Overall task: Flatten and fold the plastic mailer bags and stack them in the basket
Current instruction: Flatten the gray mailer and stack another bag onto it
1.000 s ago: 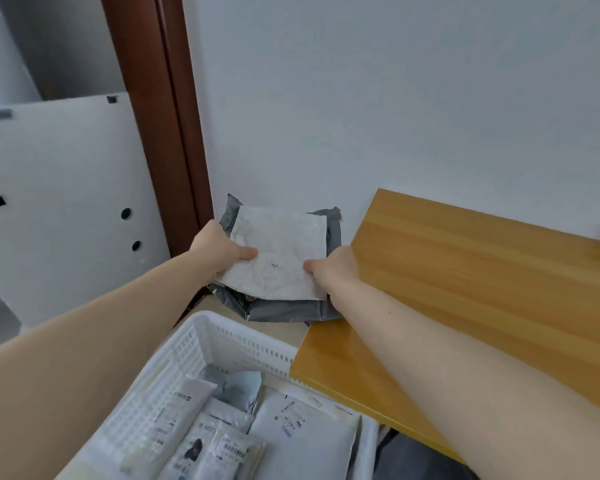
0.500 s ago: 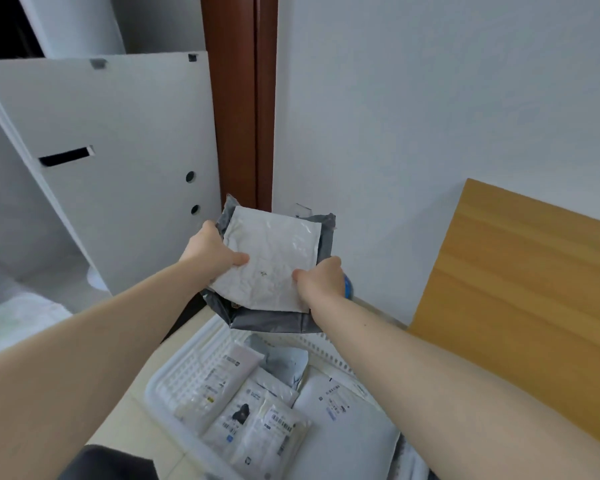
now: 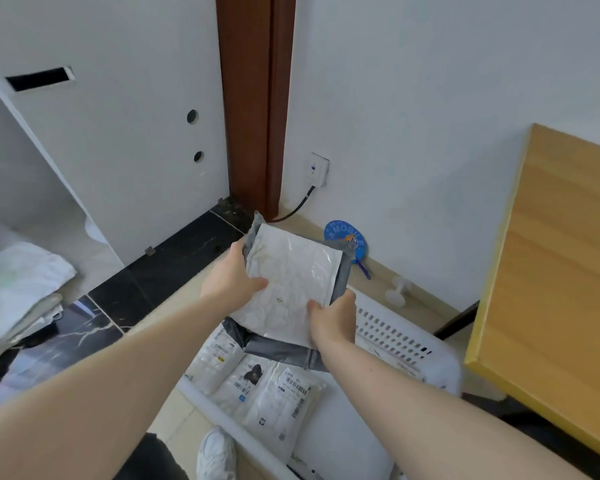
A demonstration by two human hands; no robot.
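Since a sec ago the view has swung left and down, so the wooden table (image 3: 551,289) now sits off at the right edge and more floor shows, and both hands w/ the bags have come away from the table and are now over the basket. Left hand (image 3: 231,280) grips the left edge of the stack, thumb curled over the top of the white mailer (image 3: 291,282), fingers underneath. Right hand (image 3: 333,318) pinches the near right corner the same way, thumb on top. That white mailer is crinkled but mostly flat, lying on a folded grey mailer (image 3: 284,351) whose edges stick out at the top, right and bottom. Both are held in the air above the far end of the white basket (image 3: 392,337), not touching it afaict. Inside the basket there are already several white mailers w/ labels (image 3: 278,393) lying flat, barcodes facing up. Behind, a blue hand fan (image 3: 343,237) leans against the wall near a wall socket (image 3: 317,169) w/ a black cable, next to a brown door frame (image 3: 253,98). White sneaker (image 3: 217,453) pokes in at the bottom.
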